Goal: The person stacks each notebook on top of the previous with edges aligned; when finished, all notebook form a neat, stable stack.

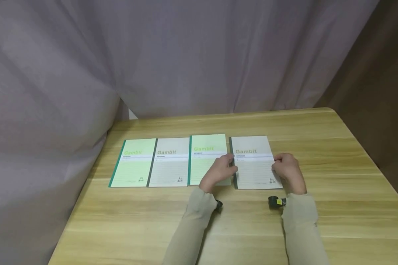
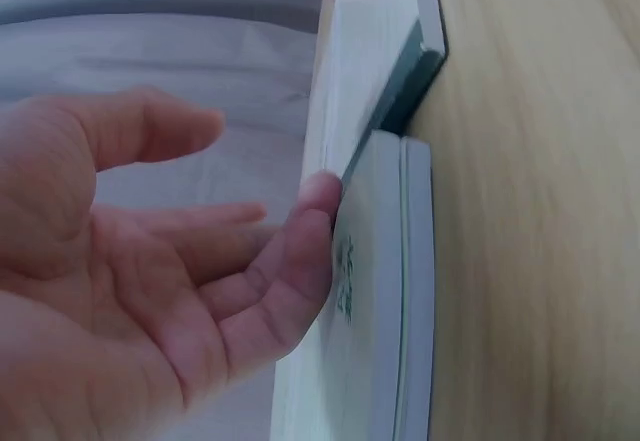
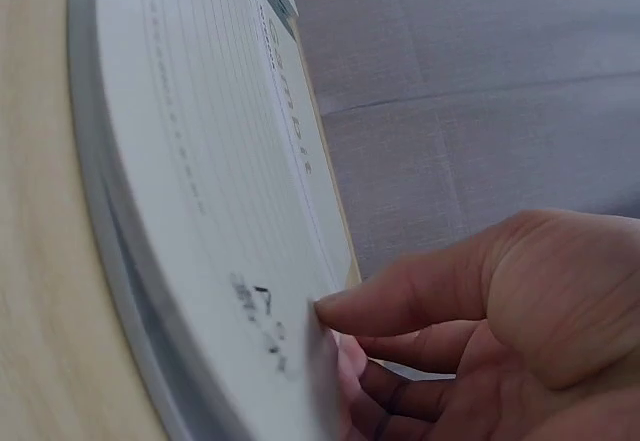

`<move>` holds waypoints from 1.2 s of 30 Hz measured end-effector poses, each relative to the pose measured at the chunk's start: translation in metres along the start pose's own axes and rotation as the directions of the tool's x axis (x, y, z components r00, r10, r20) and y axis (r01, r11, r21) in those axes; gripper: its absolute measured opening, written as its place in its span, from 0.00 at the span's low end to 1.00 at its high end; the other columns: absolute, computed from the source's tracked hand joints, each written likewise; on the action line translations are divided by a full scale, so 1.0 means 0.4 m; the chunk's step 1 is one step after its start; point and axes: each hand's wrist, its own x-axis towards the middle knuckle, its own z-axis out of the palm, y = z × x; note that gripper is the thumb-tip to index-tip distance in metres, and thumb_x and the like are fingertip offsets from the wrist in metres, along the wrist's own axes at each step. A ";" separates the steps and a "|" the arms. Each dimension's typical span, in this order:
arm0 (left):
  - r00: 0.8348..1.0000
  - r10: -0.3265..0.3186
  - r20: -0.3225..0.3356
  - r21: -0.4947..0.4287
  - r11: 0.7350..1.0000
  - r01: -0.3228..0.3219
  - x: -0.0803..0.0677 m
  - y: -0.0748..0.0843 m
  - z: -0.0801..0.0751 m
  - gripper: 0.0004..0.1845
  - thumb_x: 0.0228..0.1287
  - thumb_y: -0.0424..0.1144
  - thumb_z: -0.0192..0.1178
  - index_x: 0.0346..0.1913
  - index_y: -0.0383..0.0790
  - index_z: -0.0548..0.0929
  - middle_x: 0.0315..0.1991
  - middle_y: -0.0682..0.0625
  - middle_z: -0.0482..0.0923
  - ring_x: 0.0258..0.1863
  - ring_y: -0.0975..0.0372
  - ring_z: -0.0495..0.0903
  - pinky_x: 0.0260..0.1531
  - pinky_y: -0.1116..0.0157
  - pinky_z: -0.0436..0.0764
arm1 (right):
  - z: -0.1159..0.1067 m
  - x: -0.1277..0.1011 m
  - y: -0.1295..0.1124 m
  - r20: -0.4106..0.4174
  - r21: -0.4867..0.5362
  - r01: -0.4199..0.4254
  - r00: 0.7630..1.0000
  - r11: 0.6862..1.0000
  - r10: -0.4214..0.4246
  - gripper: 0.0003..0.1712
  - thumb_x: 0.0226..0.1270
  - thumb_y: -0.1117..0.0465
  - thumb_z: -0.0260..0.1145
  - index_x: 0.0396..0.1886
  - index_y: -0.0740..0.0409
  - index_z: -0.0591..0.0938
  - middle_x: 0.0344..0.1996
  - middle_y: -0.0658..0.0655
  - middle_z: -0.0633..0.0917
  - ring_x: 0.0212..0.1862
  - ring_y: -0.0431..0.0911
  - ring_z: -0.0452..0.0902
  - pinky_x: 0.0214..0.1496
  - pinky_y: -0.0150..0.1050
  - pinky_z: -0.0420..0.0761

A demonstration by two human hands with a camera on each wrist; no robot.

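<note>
Pinching grey-spined Gambit notebook (image 1: 253, 173) nearest the surface's right edge (image 1: 373, 169) with right hand (image 1: 289, 171), resting loosely open left hand (image 1: 220, 170) by its spine (image 1: 235, 182). Could snag adjacent green-spined notebook (image 1: 200, 167) if slid leftward.

"gambit" lettering (image 1: 246, 151) on 4 notebook covers (image 1: 254, 173)

Notebooks (image 1: 171, 167) in a row — on table (image 1: 248, 232)

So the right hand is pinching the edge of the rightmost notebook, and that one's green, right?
Not quite: the rightmost notebook, whose edge the right hand is pinching, is whitish, not green. The head view shows it.
</note>
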 end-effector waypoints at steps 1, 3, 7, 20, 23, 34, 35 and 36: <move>1.000 -0.012 -0.016 -0.015 1.000 0.011 -0.001 0.002 0.001 0.28 0.67 0.29 0.55 0.70 0.27 0.69 0.59 0.33 0.79 0.22 0.63 0.73 0.21 0.70 0.72 | 0.000 -0.001 -0.001 -0.004 -0.027 0.018 1.000 0.999 -0.018 0.24 0.63 0.71 0.52 0.56 0.82 0.74 0.49 0.75 0.77 0.46 0.62 0.71 0.43 0.47 0.74; 0.998 -0.031 -0.055 -0.051 0.998 0.029 -0.001 0.006 0.004 0.31 0.65 0.27 0.56 0.71 0.26 0.67 0.59 0.31 0.78 0.23 0.63 0.75 0.22 0.70 0.73 | -0.001 -0.003 -0.004 -0.004 -0.056 0.040 0.999 0.998 -0.040 0.23 0.62 0.70 0.53 0.54 0.81 0.74 0.45 0.73 0.77 0.44 0.61 0.71 0.40 0.45 0.73; 0.990 -0.075 -0.121 -0.124 0.990 0.060 0.000 0.009 0.008 0.32 0.61 0.24 0.58 0.71 0.27 0.67 0.53 0.33 0.81 0.29 0.62 0.80 0.27 0.69 0.79 | -0.005 -0.008 -0.009 -0.005 -0.111 0.071 0.997 0.991 -0.072 0.21 0.60 0.69 0.55 0.50 0.80 0.75 0.39 0.70 0.77 0.41 0.60 0.71 0.38 0.44 0.72; 0.960 -0.188 -0.207 -0.396 0.914 0.093 0.024 0.000 0.040 0.32 0.53 0.19 0.58 0.65 0.22 0.71 0.49 0.39 0.79 0.38 0.56 0.82 0.34 0.66 0.85 | -0.011 -0.008 -0.019 0.011 -0.130 0.050 0.999 0.990 -0.049 0.25 0.60 0.68 0.58 0.54 0.81 0.72 0.39 0.69 0.76 0.43 0.60 0.70 0.40 0.46 0.72; 0.959 -0.197 -0.202 -0.433 0.897 0.093 0.026 -0.005 0.046 0.29 0.54 0.19 0.59 0.63 0.22 0.74 0.48 0.41 0.81 0.40 0.58 0.81 0.34 0.66 0.85 | -0.012 -0.007 -0.018 0.011 -0.120 0.047 0.999 0.992 -0.046 0.26 0.60 0.68 0.59 0.55 0.82 0.72 0.40 0.70 0.76 0.43 0.60 0.70 0.41 0.46 0.72; 0.950 -0.232 -0.211 -0.543 0.835 0.083 0.028 -0.008 0.067 0.30 0.56 0.16 0.56 0.65 0.26 0.68 0.49 0.37 0.83 0.48 0.54 0.82 0.41 0.63 0.83 | -0.031 -0.010 -0.007 0.061 -0.107 0.075 0.996 0.991 -0.069 0.30 0.60 0.67 0.57 0.59 0.84 0.69 0.45 0.72 0.76 0.46 0.61 0.71 0.44 0.48 0.74; 0.945 -0.239 -0.221 -0.547 0.833 0.083 0.028 -0.007 0.069 0.30 0.57 0.17 0.56 0.66 0.26 0.68 0.49 0.37 0.83 0.47 0.54 0.82 0.41 0.63 0.82 | -0.033 -0.010 -0.007 0.069 -0.109 0.082 0.995 0.991 -0.075 0.30 0.61 0.67 0.58 0.59 0.84 0.69 0.47 0.73 0.76 0.47 0.62 0.71 0.47 0.50 0.75; 0.942 -0.246 -0.227 -0.552 0.830 0.084 0.028 -0.005 0.071 0.31 0.57 0.17 0.56 0.66 0.26 0.68 0.48 0.38 0.83 0.46 0.55 0.81 0.42 0.63 0.81 | -0.034 -0.010 -0.006 0.077 -0.106 0.086 0.994 0.991 -0.078 0.30 0.61 0.67 0.58 0.60 0.84 0.68 0.48 0.74 0.76 0.48 0.63 0.71 0.49 0.52 0.75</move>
